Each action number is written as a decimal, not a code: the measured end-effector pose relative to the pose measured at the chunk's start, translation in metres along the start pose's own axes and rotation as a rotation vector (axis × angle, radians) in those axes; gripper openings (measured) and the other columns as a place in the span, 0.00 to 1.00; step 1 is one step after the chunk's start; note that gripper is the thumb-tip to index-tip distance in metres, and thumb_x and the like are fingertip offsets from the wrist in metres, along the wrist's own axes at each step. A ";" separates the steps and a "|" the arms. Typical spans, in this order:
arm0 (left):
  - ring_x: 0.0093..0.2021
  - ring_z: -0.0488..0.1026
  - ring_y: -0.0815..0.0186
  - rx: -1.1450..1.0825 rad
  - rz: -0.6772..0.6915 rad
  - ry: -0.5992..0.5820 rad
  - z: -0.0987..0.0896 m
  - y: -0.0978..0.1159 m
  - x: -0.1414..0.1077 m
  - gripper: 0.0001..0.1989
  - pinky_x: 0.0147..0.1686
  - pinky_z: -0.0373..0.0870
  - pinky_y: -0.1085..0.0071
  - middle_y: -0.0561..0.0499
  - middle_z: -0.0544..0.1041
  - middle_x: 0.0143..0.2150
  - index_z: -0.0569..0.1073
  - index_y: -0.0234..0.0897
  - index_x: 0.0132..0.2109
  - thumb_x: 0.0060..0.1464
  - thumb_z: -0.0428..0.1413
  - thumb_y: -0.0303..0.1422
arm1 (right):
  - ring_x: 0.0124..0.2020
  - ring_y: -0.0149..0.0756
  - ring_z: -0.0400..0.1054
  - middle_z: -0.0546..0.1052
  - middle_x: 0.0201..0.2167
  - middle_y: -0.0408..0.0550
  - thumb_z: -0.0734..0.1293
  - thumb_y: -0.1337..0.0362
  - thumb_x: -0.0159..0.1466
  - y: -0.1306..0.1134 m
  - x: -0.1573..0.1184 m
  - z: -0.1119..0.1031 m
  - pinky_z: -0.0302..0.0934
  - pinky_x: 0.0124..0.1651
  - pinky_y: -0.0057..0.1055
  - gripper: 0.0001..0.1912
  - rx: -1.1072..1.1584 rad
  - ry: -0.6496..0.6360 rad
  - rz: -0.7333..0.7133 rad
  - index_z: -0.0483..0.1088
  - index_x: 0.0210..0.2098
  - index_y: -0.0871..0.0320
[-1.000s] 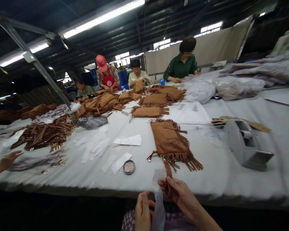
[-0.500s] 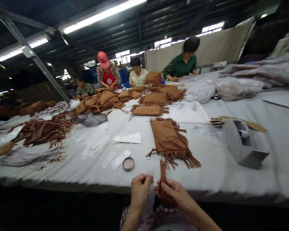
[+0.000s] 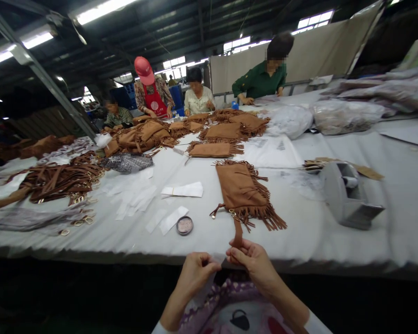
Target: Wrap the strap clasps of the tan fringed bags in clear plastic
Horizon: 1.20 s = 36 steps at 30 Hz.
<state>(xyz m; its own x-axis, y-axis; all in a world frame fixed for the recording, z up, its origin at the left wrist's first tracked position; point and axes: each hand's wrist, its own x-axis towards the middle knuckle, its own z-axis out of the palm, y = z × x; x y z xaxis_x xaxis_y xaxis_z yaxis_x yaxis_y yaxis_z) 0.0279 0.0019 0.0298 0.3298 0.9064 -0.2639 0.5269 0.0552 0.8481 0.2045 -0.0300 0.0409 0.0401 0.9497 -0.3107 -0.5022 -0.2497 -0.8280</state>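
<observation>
At the table's front edge, my right hand [image 3: 250, 257] pinches a brown strap [image 3: 238, 233]. The strap runs up to a gold-coloured clasp at the near edge of a brown fringed bag [image 3: 241, 188], which lies flat on the table. My left hand [image 3: 199, 271] is closed on a thin, whitish translucent strip [image 3: 216, 260]; part of the strip is hidden by the fingers. Both hands are close together, a small gap apart. Beyond my left hand lie a small round tin [image 3: 184, 226] with pinkish contents and loose white strips [image 3: 174, 220].
A grey tape dispenser [image 3: 350, 197] stands at the right. Brown straps with metal rings [image 3: 61, 181] are heaped at the left, near another person's arm [image 3: 7, 202]. More fringed bags [image 3: 211, 149] and plastic-wrapped packs [image 3: 346, 116] lie farther back, where several people work.
My right hand has moved up along the strap towards the bag. My left hand is slightly lower and to the left, still pinching the strip. The view has tilted down a little.
</observation>
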 end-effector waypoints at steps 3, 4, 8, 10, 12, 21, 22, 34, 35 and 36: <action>0.22 0.58 0.71 -0.019 0.000 -0.052 0.000 0.002 -0.002 0.11 0.23 0.51 0.74 0.57 0.65 0.18 0.74 0.32 0.23 0.44 0.56 0.36 | 0.24 0.30 0.68 0.75 0.23 0.41 0.76 0.57 0.46 0.000 0.001 0.007 0.64 0.32 0.29 0.19 -0.055 0.014 -0.030 0.70 0.31 0.60; 0.22 0.59 0.71 -0.020 0.003 -0.065 0.001 0.002 -0.003 0.11 0.24 0.52 0.74 0.56 0.67 0.19 0.75 0.32 0.23 0.44 0.56 0.36 | 0.24 0.31 0.68 0.75 0.23 0.41 0.76 0.57 0.46 0.000 0.002 0.009 0.64 0.33 0.30 0.18 -0.073 0.010 -0.035 0.70 0.31 0.60; 0.21 0.58 0.71 0.014 0.002 -0.106 0.002 -0.001 -0.003 0.12 0.23 0.52 0.74 0.56 0.68 0.18 0.77 0.32 0.24 0.43 0.57 0.37 | 0.24 0.29 0.67 0.72 0.21 0.39 0.75 0.57 0.46 0.004 0.006 0.010 0.63 0.31 0.29 0.17 -0.133 -0.009 -0.065 0.70 0.31 0.59; 0.21 0.58 0.71 0.034 -0.007 -0.126 0.003 -0.004 -0.002 0.12 0.23 0.51 0.74 0.56 0.67 0.18 0.77 0.31 0.25 0.42 0.58 0.38 | 0.23 0.28 0.65 0.71 0.21 0.38 0.75 0.58 0.47 0.006 0.008 0.009 0.62 0.30 0.28 0.16 -0.158 -0.018 -0.084 0.70 0.31 0.59; 0.21 0.57 0.71 0.040 -0.016 -0.141 0.004 -0.005 0.000 0.13 0.22 0.50 0.74 0.56 0.65 0.17 0.77 0.31 0.25 0.42 0.57 0.38 | 0.23 0.28 0.65 0.70 0.21 0.37 0.74 0.59 0.48 0.008 0.010 0.009 0.62 0.29 0.28 0.15 -0.177 -0.017 -0.100 0.71 0.32 0.60; 0.21 0.55 0.73 0.016 -0.033 -0.178 0.004 -0.003 0.005 0.13 0.22 0.49 0.74 0.58 0.60 0.17 0.74 0.31 0.22 0.43 0.57 0.38 | 0.26 0.33 0.67 0.74 0.23 0.44 0.68 0.53 0.56 0.013 0.015 0.002 0.62 0.32 0.29 0.15 -0.412 -0.057 -0.138 0.73 0.29 0.61; 0.21 0.55 0.73 0.012 -0.036 -0.185 0.004 -0.003 0.005 0.12 0.22 0.48 0.74 0.58 0.60 0.17 0.73 0.31 0.23 0.43 0.57 0.38 | 0.27 0.34 0.67 0.75 0.24 0.45 0.67 0.52 0.57 0.013 0.015 0.001 0.62 0.32 0.30 0.16 -0.457 -0.053 -0.148 0.73 0.29 0.61; 0.25 0.56 0.73 -0.342 0.070 -0.090 0.025 -0.001 0.009 0.12 0.26 0.53 0.75 0.57 0.63 0.23 0.72 0.31 0.29 0.49 0.55 0.38 | 0.31 0.37 0.67 0.74 0.24 0.46 0.67 0.47 0.56 0.027 0.022 0.001 0.61 0.38 0.32 0.20 -0.443 0.098 -0.225 0.73 0.26 0.61; 0.27 0.58 0.72 -0.399 0.069 -0.100 0.029 0.001 0.009 0.13 0.27 0.55 0.75 0.55 0.66 0.25 0.73 0.31 0.31 0.50 0.55 0.39 | 0.30 0.36 0.67 0.74 0.24 0.45 0.67 0.47 0.55 0.028 0.021 0.003 0.61 0.37 0.31 0.20 -0.415 0.127 -0.221 0.72 0.24 0.60; 0.28 0.60 0.71 -0.454 0.067 -0.110 0.032 0.003 0.010 0.15 0.29 0.57 0.75 0.54 0.68 0.26 0.73 0.31 0.33 0.50 0.55 0.41 | 0.29 0.35 0.66 0.73 0.23 0.44 0.68 0.47 0.54 0.029 0.020 0.005 0.61 0.35 0.29 0.20 -0.382 0.150 -0.210 0.71 0.24 0.60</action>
<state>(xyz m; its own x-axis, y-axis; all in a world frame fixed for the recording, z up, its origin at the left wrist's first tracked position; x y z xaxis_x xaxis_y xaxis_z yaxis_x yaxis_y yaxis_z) 0.0579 -0.0026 0.0154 0.4450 0.8660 -0.2279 0.1139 0.1977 0.9736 0.1863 -0.0174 0.0135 0.2456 0.9564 -0.1584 -0.1169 -0.1330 -0.9842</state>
